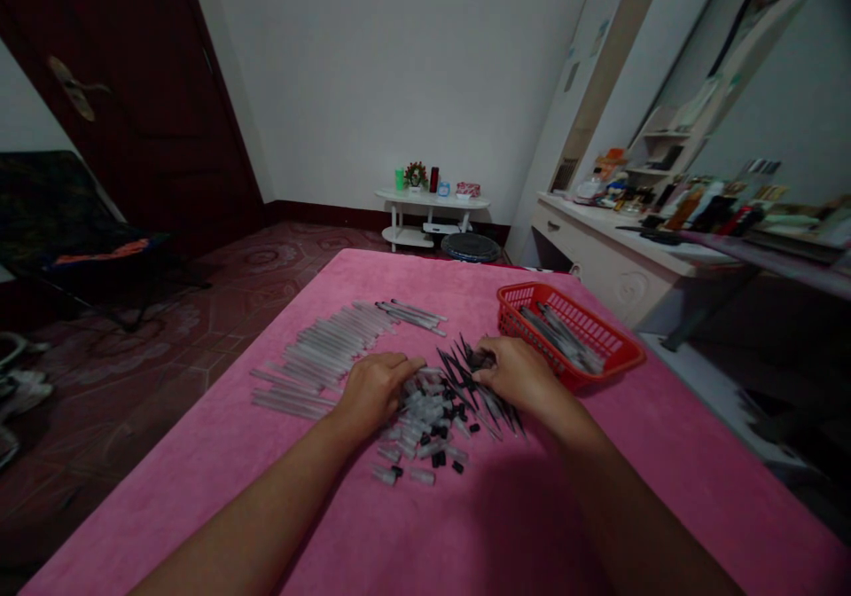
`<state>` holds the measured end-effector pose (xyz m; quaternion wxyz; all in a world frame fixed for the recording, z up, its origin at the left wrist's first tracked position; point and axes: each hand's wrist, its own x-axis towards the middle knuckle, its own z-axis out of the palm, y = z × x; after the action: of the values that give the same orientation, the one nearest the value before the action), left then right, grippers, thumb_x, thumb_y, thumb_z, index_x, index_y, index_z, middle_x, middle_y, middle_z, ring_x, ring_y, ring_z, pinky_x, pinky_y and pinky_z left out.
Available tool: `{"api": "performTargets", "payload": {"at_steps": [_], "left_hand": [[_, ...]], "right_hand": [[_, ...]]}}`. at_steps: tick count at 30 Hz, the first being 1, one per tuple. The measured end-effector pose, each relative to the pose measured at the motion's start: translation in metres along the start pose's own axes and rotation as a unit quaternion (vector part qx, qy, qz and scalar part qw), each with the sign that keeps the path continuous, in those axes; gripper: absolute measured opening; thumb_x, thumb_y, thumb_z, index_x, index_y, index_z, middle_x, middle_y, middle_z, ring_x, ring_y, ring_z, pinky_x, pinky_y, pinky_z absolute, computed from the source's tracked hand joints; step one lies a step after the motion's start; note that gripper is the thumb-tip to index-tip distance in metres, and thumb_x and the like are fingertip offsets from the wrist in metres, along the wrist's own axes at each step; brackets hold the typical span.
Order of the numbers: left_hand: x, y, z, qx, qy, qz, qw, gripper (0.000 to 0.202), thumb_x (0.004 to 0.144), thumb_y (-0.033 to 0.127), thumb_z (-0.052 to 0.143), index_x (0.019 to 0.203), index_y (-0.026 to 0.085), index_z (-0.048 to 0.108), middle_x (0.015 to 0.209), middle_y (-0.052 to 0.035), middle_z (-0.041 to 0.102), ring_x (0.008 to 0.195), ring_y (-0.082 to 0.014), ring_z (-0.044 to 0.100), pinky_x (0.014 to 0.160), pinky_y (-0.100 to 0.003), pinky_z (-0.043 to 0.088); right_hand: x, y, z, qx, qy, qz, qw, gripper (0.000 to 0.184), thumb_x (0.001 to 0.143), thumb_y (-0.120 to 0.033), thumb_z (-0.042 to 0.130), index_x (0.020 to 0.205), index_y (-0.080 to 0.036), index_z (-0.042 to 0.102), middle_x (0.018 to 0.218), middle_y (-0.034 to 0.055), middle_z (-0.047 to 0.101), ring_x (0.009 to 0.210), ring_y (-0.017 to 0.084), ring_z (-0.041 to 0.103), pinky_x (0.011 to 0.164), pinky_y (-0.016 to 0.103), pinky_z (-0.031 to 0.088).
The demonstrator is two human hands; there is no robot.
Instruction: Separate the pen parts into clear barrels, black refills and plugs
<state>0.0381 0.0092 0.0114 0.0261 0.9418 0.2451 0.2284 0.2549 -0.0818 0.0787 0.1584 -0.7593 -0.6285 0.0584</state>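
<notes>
My left hand (376,388) rests with curled fingers on a heap of small clear caps and black bits (425,432) on the pink table cover (465,525). Its fingertips pinch at the pile; what they hold is too small to make out. My right hand (517,372) lies closed over a fan of thin black refills (475,392), fingertips pressed together on them. Left of my left hand lie rows of clear pen barrels (319,356).
A red plastic basket (618,348) with assembled pens stands right of my right hand. Beyond the table: a white low shelf (429,210), a white dresser (618,250) with bottles, a dark door (133,90), a folding chair (73,241).
</notes>
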Motion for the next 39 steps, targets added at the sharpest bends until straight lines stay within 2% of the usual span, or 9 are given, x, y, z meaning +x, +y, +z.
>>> {"api": "performTargets", "payload": {"at_steps": [6,22,29,34,39], "left_hand": [[0.0,0.0,0.001,0.002,0.0,0.0,1.0,0.051,0.068,0.004,0.048,0.115,0.022,0.06,0.079,-0.0028,0.063,0.074,-0.0176,0.058,0.063,-0.026,0.041],[0.0,0.001,0.001,-0.002,0.0,0.001,1.0,0.048,0.072,0.004,0.047,0.115,0.023,0.059,0.079,-0.0022,0.064,0.074,-0.0174,0.059,0.063,-0.027,0.039],[0.0,0.001,0.001,-0.007,-0.006,-0.005,1.0,0.045,0.075,0.005,0.046,0.115,0.023,0.059,0.08,-0.0016,0.064,0.074,-0.0173,0.059,0.062,-0.027,0.039],[0.0,-0.001,0.003,-0.005,-0.005,0.0,1.0,0.047,0.073,0.005,0.046,0.115,0.023,0.058,0.079,-0.002,0.063,0.074,-0.0176,0.058,0.062,-0.027,0.038],[-0.001,-0.001,0.004,-0.004,-0.009,-0.001,1.0,0.05,0.071,0.004,0.046,0.115,0.022,0.059,0.078,-0.0023,0.063,0.075,-0.018,0.059,0.062,-0.027,0.038]], "right_hand": [[0.002,0.005,0.009,-0.051,-0.049,0.045,0.996,0.01,0.069,-0.023,0.068,0.078,-0.02,0.069,0.078,0.0051,0.068,0.072,0.018,0.06,0.056,0.025,0.03],[0.002,0.004,0.012,-0.118,-0.068,0.061,0.989,0.017,0.07,-0.022,0.063,0.085,-0.021,0.071,0.088,0.0075,0.07,0.086,0.023,0.064,0.063,0.027,0.037],[0.002,0.006,0.016,-0.12,-0.068,0.064,0.988,0.015,0.071,-0.022,0.061,0.083,-0.021,0.071,0.089,0.0072,0.071,0.087,0.023,0.064,0.064,0.027,0.037],[0.001,0.002,0.014,-0.112,-0.05,0.052,0.991,0.017,0.077,-0.025,0.057,0.088,-0.022,0.07,0.091,0.0062,0.071,0.088,0.021,0.064,0.065,0.026,0.037],[0.001,0.006,0.011,-0.129,-0.041,0.057,0.989,0.022,0.074,-0.018,0.056,0.09,-0.024,0.07,0.093,0.0066,0.071,0.092,0.022,0.063,0.067,0.027,0.037]]}}
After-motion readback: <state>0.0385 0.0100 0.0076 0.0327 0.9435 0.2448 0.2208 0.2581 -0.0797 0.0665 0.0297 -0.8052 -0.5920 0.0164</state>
